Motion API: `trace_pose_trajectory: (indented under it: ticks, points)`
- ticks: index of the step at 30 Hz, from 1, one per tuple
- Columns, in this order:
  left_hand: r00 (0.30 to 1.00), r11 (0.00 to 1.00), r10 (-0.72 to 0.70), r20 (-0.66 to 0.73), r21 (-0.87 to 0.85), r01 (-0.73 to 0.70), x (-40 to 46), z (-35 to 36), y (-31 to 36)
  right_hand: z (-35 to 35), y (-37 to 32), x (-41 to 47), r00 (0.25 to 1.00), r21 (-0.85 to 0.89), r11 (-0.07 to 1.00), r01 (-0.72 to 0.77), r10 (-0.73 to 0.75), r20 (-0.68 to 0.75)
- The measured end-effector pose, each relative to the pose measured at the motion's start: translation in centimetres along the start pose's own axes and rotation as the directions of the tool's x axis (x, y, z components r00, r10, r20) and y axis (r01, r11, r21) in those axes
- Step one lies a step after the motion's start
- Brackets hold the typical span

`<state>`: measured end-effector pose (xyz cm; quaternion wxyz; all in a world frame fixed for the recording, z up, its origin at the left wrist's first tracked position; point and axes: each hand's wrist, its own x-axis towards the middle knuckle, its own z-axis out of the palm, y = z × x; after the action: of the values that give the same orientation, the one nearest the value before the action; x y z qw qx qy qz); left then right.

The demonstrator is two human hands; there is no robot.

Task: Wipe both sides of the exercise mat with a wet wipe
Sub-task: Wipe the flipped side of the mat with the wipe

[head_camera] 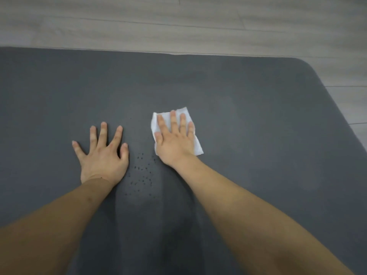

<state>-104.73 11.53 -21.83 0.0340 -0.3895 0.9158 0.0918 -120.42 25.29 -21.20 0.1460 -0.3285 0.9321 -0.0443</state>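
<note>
A dark grey exercise mat (pixel 248 92) lies flat and fills most of the view, with its rounded corner at the upper right. A white wet wipe (pixel 197 146) lies on the mat near the middle. My right hand (pixel 175 137) presses flat on the wipe with straight fingers and covers most of it. To the left, my left hand (pixel 103 153) rests flat on the bare mat with its fingers spread. Small dark droplets (pixel 142 171) speckle the mat between my wrists, and a darker damp streak runs toward me from there.
Light grey wood-look floor (pixel 178 22) borders the mat along the far edge and at the right side. Nothing else stands on the mat or the visible floor.
</note>
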Motion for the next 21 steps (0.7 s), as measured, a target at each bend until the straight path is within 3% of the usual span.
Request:
trace_pose_trajectory:
  ticks: [2, 4, 6, 9, 13, 15, 17, 19, 21]
  points:
    - [1.000, 1.000, 0.006, -0.015, -0.008, -0.006, 0.0, 0.0, -0.1, 0.1, -1.7, 0.3, 0.993, -0.023, 0.993, 0.114, -0.113, 0.035]
    - [1.000, 1.000, 0.017, -0.020, -0.015, -0.018, -0.1, 0.1, -0.2, -0.5, 1.6, 0.3, 0.990, -0.067, 0.988, 0.136, -0.134, 0.038]
    - [0.999, 1.000, 0.020, -0.026, -0.017, -0.020, 0.1, 0.2, -0.3, -1.4, 7.9, 0.0, 0.999, -0.095, 0.995, -0.040, 0.038, -0.021]
    - [0.999, 1.000, 0.024, -0.041, -0.016, -0.025, 0.2, 0.4, -0.2, -2.9, 15.8, -1.8, 0.946, -0.014, 0.947, -0.321, 0.320, -0.052]
    - [0.999, 1.000, 0.022, -0.047, 0.009, -0.022, 0.3, 0.4, -0.2, -2.1, 12.9, -0.7, 0.897, 0.013, 0.900, -0.436, 0.436, -0.069]
    - [0.999, 1.000, 0.021, -0.046, 0.014, -0.020, 0.4, 0.4, -0.2, -1.2, 6.8, 0.5, 0.945, -0.001, 0.947, -0.323, 0.322, -0.066]
    - [0.998, 1.000, 0.021, -0.051, -0.005, -0.021, 0.3, 0.4, -0.4, 0.2, -0.4, 0.5, 0.994, 0.012, 0.995, -0.099, 0.099, -0.047]
    - [0.997, 0.999, 0.020, -0.073, -0.028, -0.022, 0.2, 0.3, -0.7, 1.3, -5.9, -0.5, 0.995, -0.017, 0.995, 0.101, -0.101, -0.003]
    - [0.996, 0.998, 0.026, -0.080, -0.051, -0.030, 0.0, 0.3, -0.9, 1.4, -5.9, -1.1, 0.978, -0.054, 0.977, 0.206, -0.204, 0.042]
